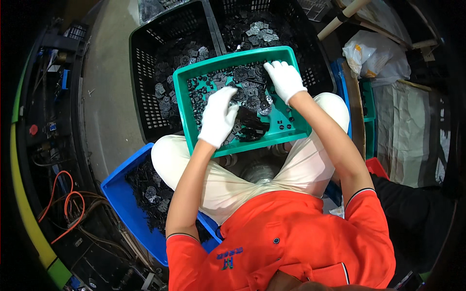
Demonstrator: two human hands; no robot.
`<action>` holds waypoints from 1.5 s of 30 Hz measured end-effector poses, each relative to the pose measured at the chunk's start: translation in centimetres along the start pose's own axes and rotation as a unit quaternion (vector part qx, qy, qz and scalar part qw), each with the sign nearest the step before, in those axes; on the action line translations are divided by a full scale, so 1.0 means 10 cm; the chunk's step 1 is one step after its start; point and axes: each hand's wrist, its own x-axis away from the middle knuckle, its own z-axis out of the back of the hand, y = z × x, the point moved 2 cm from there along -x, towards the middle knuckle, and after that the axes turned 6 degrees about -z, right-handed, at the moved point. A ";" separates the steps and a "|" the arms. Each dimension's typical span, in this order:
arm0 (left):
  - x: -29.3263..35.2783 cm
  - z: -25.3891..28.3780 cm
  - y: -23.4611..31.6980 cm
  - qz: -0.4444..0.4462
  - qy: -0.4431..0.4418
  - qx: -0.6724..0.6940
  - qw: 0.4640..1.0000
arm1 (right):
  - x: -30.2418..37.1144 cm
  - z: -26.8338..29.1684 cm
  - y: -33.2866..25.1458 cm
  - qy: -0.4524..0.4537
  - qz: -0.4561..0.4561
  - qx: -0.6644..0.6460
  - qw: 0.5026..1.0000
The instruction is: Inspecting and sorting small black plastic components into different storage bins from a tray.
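Observation:
A green plastic tray [296, 127] rests across my knees and holds many small black parts [250, 89], some flat and square, some small and round. My left hand [217, 118], in a white glove, is over the tray's left part, its thumb held apart from the curved fingers and nothing visible between them. Near it lies a dark heap of thin black pieces [252, 124]. At the far right of the tray is my right hand [285, 81], also gloved, with its fingers stretched over the parts beside the wall. What lies under those fingertips is hidden.
Beyond the tray stand two black perforated crates [138, 92] with more dark and shiny parts. A blue bin [121, 194] of black pieces is at my left. Machinery with an orange cable [65, 208] lines the far left. Plastic bags [378, 60] and cardboard [405, 131] are at right.

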 end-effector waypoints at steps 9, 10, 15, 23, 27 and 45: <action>-0.55 -0.50 -0.45 -0.063 -0.066 -0.163 0.982 | 0.03 -0.21 0.00 -0.146 -0.064 -0.068 0.985; -0.55 -0.51 -0.48 -0.064 -0.066 -0.163 0.982 | 0.04 -0.23 -0.01 -0.146 -0.064 -0.067 0.985; -0.45 -0.51 -0.60 0.097 0.003 0.027 0.995 | 0.06 -0.25 -0.02 -0.043 -0.094 -0.187 0.977; -0.33 -0.04 -0.18 0.230 -0.023 0.354 0.906 | -0.07 0.36 -0.39 -0.069 -0.035 -0.493 0.866; -0.33 0.07 -0.04 0.242 0.011 0.414 0.877 | 0.04 0.45 -0.46 -0.172 -0.159 -0.665 0.709; -0.32 -0.02 0.27 0.233 0.118 0.628 0.733 | 0.36 0.59 -0.55 -0.168 -0.272 -0.740 0.591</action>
